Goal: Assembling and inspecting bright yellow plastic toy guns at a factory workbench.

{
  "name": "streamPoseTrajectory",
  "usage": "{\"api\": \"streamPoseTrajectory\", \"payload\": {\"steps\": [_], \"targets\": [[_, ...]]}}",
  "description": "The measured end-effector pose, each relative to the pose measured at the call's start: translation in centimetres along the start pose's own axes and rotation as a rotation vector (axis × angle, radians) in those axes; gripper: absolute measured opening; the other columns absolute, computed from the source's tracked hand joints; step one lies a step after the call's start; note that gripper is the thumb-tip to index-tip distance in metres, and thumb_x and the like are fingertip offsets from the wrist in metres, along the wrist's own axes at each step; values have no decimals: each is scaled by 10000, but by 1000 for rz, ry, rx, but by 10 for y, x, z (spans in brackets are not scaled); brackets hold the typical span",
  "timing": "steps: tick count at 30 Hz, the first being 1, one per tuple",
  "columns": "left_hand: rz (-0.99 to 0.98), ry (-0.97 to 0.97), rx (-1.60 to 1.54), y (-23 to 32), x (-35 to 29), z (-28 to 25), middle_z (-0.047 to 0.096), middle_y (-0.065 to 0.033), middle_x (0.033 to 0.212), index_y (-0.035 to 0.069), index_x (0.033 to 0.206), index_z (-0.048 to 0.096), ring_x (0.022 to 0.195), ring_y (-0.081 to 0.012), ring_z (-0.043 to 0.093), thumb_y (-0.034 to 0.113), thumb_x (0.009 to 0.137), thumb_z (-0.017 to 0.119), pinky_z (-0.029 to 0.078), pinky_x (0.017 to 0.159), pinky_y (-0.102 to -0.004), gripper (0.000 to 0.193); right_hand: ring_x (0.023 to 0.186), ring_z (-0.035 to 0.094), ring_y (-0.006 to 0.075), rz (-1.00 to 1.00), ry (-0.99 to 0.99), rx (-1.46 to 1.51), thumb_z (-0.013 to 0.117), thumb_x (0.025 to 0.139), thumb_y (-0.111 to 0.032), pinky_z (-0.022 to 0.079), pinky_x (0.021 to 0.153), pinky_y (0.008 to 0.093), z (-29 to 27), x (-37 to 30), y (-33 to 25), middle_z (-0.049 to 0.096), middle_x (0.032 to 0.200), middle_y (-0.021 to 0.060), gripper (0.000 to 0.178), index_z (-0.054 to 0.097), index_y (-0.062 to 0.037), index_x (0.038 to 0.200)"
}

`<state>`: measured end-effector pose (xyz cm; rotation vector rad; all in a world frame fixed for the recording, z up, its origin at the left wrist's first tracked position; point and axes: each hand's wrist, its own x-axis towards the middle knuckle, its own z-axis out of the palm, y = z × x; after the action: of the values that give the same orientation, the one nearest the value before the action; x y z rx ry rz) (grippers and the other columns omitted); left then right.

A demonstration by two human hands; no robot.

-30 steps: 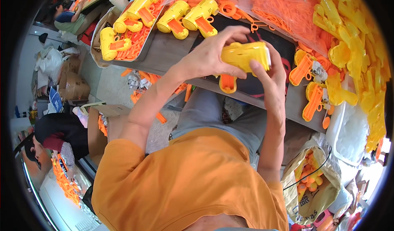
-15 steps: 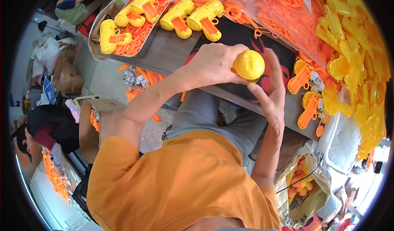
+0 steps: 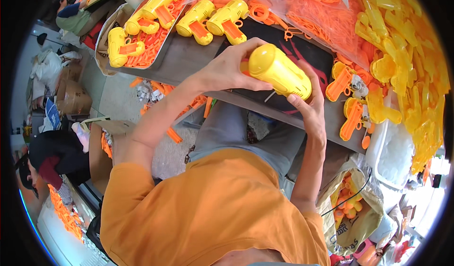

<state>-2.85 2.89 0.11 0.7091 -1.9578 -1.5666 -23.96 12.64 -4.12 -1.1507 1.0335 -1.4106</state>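
Two hands (image 3: 231,70) (image 3: 309,110), one yellow toy drill (image 3: 280,71)

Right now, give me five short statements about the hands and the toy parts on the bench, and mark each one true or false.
1. Both hands hold one yellow toy body. True.
2. The left hand rests flat on the bench, holding nothing. False: it grips the toy body's rounded end.
3. The right hand supports the toy body from below. True.
4. The finished toy guns at the top of the bench are blue. False: they are yellow with orange parts.
5. A heap of loose yellow shells lies to the person's right. True.
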Motion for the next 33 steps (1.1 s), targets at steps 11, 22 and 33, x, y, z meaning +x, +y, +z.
{"api": "streamPoseTrajectory", "payload": {"steps": [11,22,33], "targets": [[454,-55,1066,48,11,6,521,-94,1307,90,1353,482,1188,-299,511,300,657,815,412,1005,-425,800,1154,536,221,-317,90,-582,837,682,-94,472,942,344,18,11,-35,474,1322,120,766,429,-22,1326],[250,84,-266,-7,-2,-11,531,-58,1270,70,1436,306,1191,-174,530,5,693,827,431,1043,-333,910,1173,523,165,-58,136,-47,601,919,-21,438,982,300,11,-21,-6,547,1305,75,440,487,-4,1343],[84,-107,-66,-16,-6,-8,512,-64,1295,45,1307,448,1215,-157,503,73,644,876,415,1046,-318,790,1085,624,211,-184,10,-703,757,773,-60,499,915,317,33,-3,-25,629,1200,111,523,583,-57,1266]]}}
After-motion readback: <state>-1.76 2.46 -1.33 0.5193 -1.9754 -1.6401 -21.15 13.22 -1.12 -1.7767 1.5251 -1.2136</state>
